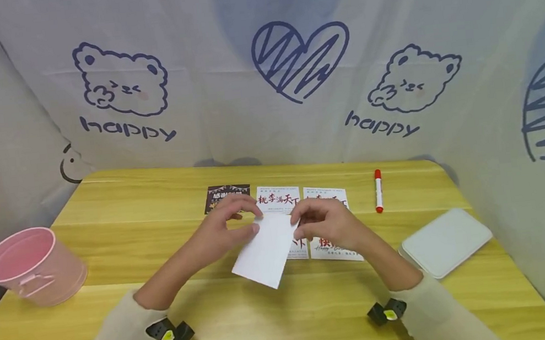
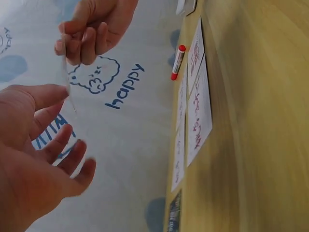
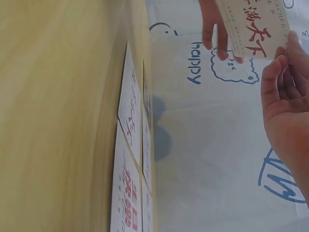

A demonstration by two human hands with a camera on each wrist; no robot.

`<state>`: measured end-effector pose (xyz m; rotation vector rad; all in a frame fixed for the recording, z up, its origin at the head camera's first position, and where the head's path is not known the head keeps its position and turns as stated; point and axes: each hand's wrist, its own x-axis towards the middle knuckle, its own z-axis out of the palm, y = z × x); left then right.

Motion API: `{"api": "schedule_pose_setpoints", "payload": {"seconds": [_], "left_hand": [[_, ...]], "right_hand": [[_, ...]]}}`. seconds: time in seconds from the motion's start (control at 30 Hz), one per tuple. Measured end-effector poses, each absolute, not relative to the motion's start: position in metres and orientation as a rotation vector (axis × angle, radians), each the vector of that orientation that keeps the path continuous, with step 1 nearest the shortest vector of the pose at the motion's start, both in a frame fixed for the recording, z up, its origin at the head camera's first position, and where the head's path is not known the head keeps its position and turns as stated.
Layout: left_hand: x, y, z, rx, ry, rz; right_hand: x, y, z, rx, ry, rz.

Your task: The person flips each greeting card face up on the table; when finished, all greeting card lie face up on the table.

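Both hands hold one white card in the air above the middle of the wooden table. In the head view its blank back faces me; the right wrist view shows the card's printed side with red characters. My left hand pinches its upper left edge between thumb and fingers. My right hand pinches the upper right edge. In the left wrist view the card is edge-on between the left hand and the right hand.
More printed cards lie flat in a row behind the hands: a dark one and white ones with red characters. A red marker lies to the right, with a white lidded box nearer me. A pink bucket stands far left.
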<state>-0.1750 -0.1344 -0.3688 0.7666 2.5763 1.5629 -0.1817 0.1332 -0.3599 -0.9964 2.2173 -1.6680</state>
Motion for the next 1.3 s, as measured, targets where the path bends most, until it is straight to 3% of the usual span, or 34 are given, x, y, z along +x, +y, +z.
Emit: {"api": "schedule_pose_setpoints", "payload": {"seconds": [0.3, 0.6, 1.3], "left_hand": [[-0.155, -0.130, -0.349, 0.988, 2.595, 1.569], [-0.160, -0.136, -0.347, 0.816, 2.325, 1.749], [-0.179, -0.145, -0.357, 0.472, 2.234, 1.947]], "right_hand": [[-0.186, 0.138, -0.357, -0.838, 2.366, -1.694], [-0.190, 0.140, -0.359, -0.643, 2.535, -1.688], [-0.192, 0.140, -0.361, -0.608, 2.438, -1.692]]}}
